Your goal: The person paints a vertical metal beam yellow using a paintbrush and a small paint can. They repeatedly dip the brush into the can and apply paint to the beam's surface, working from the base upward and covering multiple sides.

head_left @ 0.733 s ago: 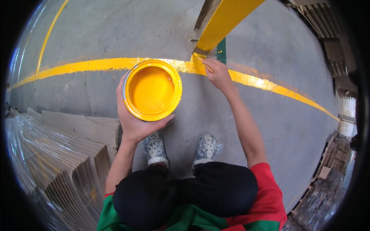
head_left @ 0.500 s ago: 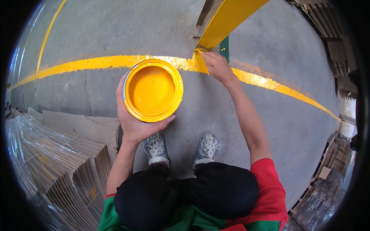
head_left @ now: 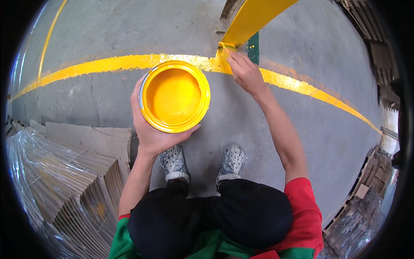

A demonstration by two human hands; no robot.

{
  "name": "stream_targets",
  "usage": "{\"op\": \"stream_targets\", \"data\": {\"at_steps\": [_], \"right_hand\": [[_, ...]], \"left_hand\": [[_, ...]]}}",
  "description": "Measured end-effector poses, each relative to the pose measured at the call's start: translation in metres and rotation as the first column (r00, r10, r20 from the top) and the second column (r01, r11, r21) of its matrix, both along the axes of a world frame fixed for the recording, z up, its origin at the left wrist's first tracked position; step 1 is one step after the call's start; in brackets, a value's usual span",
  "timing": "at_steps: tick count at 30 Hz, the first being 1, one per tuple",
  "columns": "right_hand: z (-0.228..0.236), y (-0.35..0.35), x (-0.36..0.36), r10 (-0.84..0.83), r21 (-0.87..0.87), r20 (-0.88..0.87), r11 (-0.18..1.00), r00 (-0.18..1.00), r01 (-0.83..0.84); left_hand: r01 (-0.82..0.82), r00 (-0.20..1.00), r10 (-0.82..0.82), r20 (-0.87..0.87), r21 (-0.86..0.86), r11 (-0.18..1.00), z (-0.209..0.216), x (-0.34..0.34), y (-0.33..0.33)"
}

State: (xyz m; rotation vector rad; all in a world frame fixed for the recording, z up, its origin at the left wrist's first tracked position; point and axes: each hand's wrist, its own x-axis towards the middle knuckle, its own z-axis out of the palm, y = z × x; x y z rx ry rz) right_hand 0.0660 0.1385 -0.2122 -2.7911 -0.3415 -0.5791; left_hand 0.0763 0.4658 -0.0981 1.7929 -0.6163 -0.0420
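Observation:
My left hand [head_left: 148, 134] is wrapped round an open can of yellow paint [head_left: 174, 96], held upright above the floor. Wet yellow paint coats its rim and inner wall. My right hand [head_left: 248, 74] is closed in a pinch on what looks like a paintbrush [head_left: 224, 45], mostly hidden by the fingers and yellow like the paint around it. The brush touches the painted patch at the foot of a yellow post [head_left: 254, 19]. That patch joins a glossy yellow floor line [head_left: 125, 63] running across in front of me.
A green strip [head_left: 253, 48] lies beside the post's foot. At the left, flat cardboard sheets [head_left: 88, 185] are stacked under clear plastic wrap. More stacked boards [head_left: 375, 177] stand along the right edge. My two speckled clogs [head_left: 233, 159] are on the grey concrete floor.
My right hand has drawn slightly back from the post's foot, toward me. The paint can has shifted a little to the right. The whole view has tipped slightly.

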Motion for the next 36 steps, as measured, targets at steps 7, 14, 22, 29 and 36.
{"op": "stream_targets", "data": {"at_steps": [7, 14, 22, 29, 36], "right_hand": [[-0.011, 0.005, 0.0, 0.073, -0.026, -0.212, 0.996, 0.975, -0.08], [-0.017, 0.004, -0.008, 0.024, -0.049, 0.016, 0.999, 1.0, -0.024], [-0.021, 0.003, -0.002, -0.003, -0.043, -0.051, 0.999, 0.999, 0.001], [-0.026, 0.005, -0.014, 0.052, -0.036, -0.122, 0.998, 0.991, -0.057], [-0.038, 0.004, -0.008, 0.003, -0.109, 0.093, 0.994, 0.996, 0.007]], "left_hand": [[0.004, 1.0, -0.004, -0.004, 0.005, 1.0, -0.004, 0.001, -0.004], [0.012, 0.999, -0.012, 0.044, 0.016, 1.0, -0.001, 0.003, 0.0], [0.014, 1.0, -0.014, 0.007, 0.057, 0.998, -0.002, 0.001, -0.001], [0.016, 1.0, -0.016, -0.025, -0.009, 1.0, -0.005, 0.0, -0.006], [0.0, 1.0, -0.001, 0.009, 0.017, 1.0, -0.005, 0.003, -0.001]]}}
